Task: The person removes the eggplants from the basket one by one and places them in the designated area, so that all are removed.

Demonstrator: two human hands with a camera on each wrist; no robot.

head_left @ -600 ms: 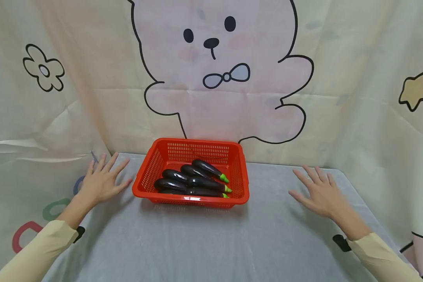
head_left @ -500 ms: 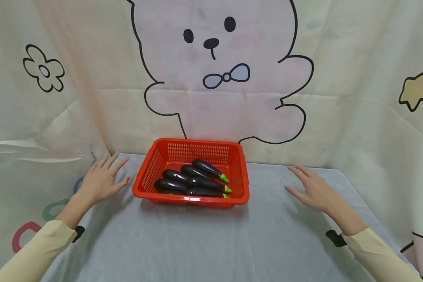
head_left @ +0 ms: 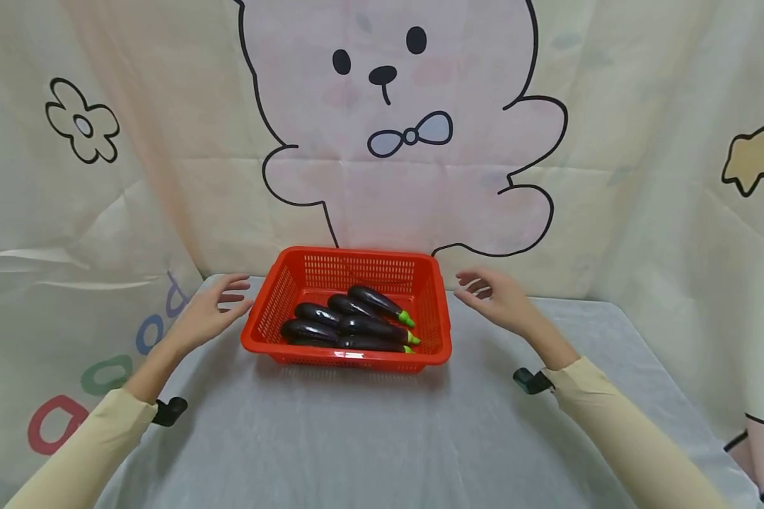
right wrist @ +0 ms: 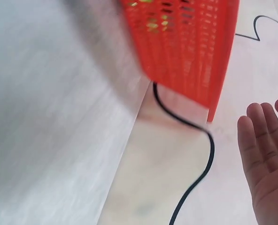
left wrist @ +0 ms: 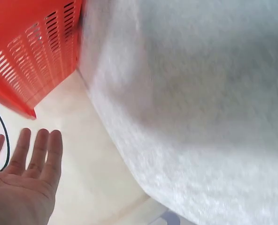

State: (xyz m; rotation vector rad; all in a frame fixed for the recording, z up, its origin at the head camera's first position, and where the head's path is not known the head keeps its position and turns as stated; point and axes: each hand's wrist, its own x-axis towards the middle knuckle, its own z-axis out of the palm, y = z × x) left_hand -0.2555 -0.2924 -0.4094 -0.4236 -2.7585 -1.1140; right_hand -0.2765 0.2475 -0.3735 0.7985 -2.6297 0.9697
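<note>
A red slotted plastic basket (head_left: 350,359) stands near the far edge of the table, holding several dark eggplants (head_left: 372,326) with green stem ends. To its left, my left hand (head_left: 206,314) hovers with fingers loosely bent toward the rim, apart from it. My right hand (head_left: 499,300) is off the basket's right side, fingers slightly bent, with a small gap. In the left wrist view the palm of the left hand (left wrist: 26,183) faces the basket's side wall (left wrist: 40,56). The right wrist view has the right hand's fingers (right wrist: 258,140) beside the basket (right wrist: 186,56), holding nothing.
A grey cloth covers the table (head_left: 382,438). Behind it hangs a pale curtain (head_left: 611,233) printed with a bear, a flower and a star, and it also runs along both sides.
Both hands have moved inward toward the basket, the right hand by more. Their spread fingers have drawn together and bent. The basket and eggplants have stayed in place.
</note>
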